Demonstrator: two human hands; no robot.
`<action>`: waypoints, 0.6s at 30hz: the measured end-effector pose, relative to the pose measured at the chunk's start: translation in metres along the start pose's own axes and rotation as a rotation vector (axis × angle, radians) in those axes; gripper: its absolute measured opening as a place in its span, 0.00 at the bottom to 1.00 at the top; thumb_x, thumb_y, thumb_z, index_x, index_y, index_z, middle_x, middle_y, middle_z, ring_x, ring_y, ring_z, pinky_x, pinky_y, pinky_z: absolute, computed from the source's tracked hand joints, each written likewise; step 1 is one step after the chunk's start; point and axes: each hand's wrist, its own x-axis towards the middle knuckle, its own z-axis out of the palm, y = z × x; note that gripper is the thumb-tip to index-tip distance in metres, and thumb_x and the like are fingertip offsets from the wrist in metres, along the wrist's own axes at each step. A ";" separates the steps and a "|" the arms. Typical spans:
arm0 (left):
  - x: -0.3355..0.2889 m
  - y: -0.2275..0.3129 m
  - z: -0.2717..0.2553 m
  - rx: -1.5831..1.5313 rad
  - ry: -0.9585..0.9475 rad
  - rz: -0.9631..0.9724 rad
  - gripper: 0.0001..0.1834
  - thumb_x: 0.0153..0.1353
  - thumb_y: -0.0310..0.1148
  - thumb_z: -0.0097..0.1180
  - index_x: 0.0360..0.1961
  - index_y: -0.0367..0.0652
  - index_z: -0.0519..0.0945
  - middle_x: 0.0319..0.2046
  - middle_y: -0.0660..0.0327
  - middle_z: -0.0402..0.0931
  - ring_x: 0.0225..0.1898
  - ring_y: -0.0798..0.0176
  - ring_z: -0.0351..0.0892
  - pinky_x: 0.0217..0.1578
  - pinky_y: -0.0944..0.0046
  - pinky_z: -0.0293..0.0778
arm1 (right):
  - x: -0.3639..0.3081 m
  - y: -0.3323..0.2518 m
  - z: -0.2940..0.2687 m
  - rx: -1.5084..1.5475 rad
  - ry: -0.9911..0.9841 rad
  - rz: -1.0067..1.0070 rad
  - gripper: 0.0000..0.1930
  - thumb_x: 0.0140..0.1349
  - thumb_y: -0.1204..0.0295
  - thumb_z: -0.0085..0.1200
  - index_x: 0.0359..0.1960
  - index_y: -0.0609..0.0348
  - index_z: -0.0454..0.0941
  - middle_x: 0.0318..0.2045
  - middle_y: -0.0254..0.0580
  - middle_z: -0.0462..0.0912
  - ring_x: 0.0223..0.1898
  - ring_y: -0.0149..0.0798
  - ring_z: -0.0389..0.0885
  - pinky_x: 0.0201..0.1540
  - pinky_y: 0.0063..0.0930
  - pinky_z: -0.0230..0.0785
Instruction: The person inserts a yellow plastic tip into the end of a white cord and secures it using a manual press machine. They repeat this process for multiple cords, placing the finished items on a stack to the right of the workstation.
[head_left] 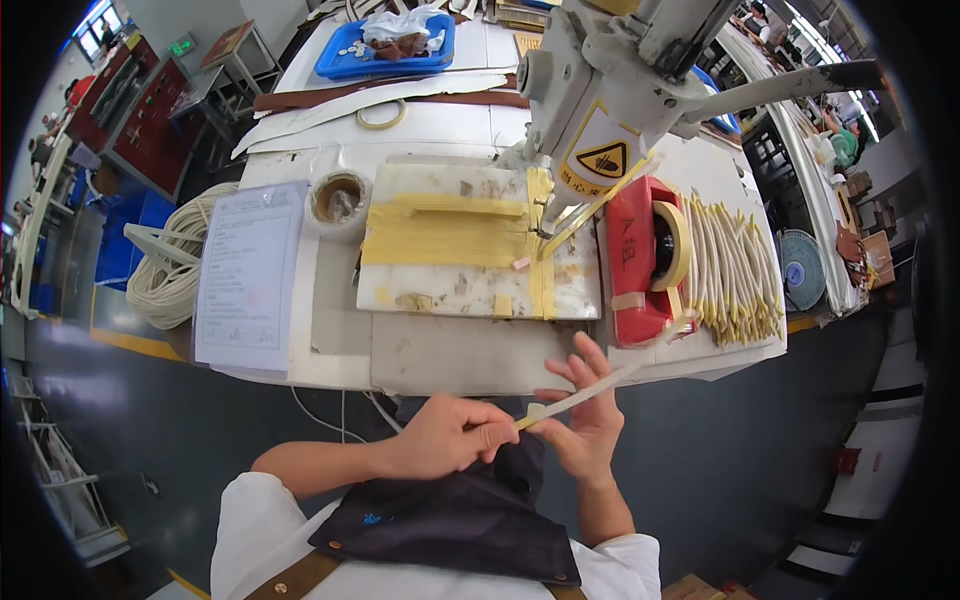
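Note:
A slim white cord (620,376) slants across in front of my body, its near end wrapped in yellow tape. My left hand (450,437) is closed, pinching that taped end between thumb and fingers. My right hand (585,420) has its thumb against the cord beside a small loose flap of pale yellow tape (537,410). Its other fingers are partly spread, with the cord running across them. The cord's far end reaches up towards a red tape dispenser (630,262), which carries a roll of yellow tape (676,245).
Many similar cords with yellow ends (735,270) lie in a pile at right. A grey press machine (590,100) rises behind the taped white board (450,285). A paper sheet (250,280), coiled cord (170,265), tape roll (340,200) and blue tray (340,66) lie around.

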 end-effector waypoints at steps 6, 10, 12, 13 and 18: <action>0.007 -0.021 0.009 1.059 0.447 1.059 0.08 0.60 0.27 0.67 0.39 0.37 0.82 0.23 0.62 0.79 0.18 0.67 0.77 0.17 0.67 0.69 | -0.021 -0.011 -0.002 0.248 -0.119 0.295 0.08 0.56 0.85 0.67 0.38 0.74 0.86 0.37 0.48 0.85 0.28 0.33 0.84 0.31 0.22 0.78; 0.008 -0.022 0.005 1.144 0.452 1.091 0.09 0.61 0.27 0.67 0.40 0.34 0.83 0.23 0.62 0.80 0.17 0.69 0.77 0.17 0.70 0.70 | -0.027 -0.004 0.014 0.422 -0.025 0.328 0.08 0.57 0.84 0.67 0.39 0.73 0.86 0.35 0.47 0.84 0.29 0.33 0.84 0.29 0.21 0.75; 0.005 -0.012 0.003 0.716 0.231 0.749 0.10 0.64 0.29 0.65 0.40 0.31 0.83 0.23 0.62 0.80 0.16 0.71 0.76 0.16 0.71 0.70 | -0.029 0.004 0.018 0.484 0.003 0.307 0.08 0.58 0.83 0.67 0.39 0.73 0.86 0.35 0.46 0.83 0.29 0.33 0.84 0.29 0.21 0.74; 0.002 -0.006 0.002 0.509 0.123 0.572 0.11 0.65 0.30 0.64 0.41 0.30 0.83 0.23 0.62 0.80 0.16 0.72 0.75 0.16 0.72 0.70 | -0.027 0.005 0.021 0.577 -0.012 0.335 0.08 0.58 0.82 0.67 0.39 0.72 0.86 0.35 0.45 0.83 0.30 0.34 0.84 0.29 0.22 0.73; 0.008 0.013 -0.021 -0.251 -0.210 -0.244 0.17 0.72 0.38 0.58 0.39 0.28 0.83 0.20 0.63 0.78 0.13 0.75 0.71 0.13 0.73 0.65 | -0.017 0.013 0.019 0.853 -0.252 0.448 0.08 0.62 0.76 0.66 0.41 0.64 0.85 0.36 0.42 0.80 0.34 0.35 0.84 0.31 0.23 0.70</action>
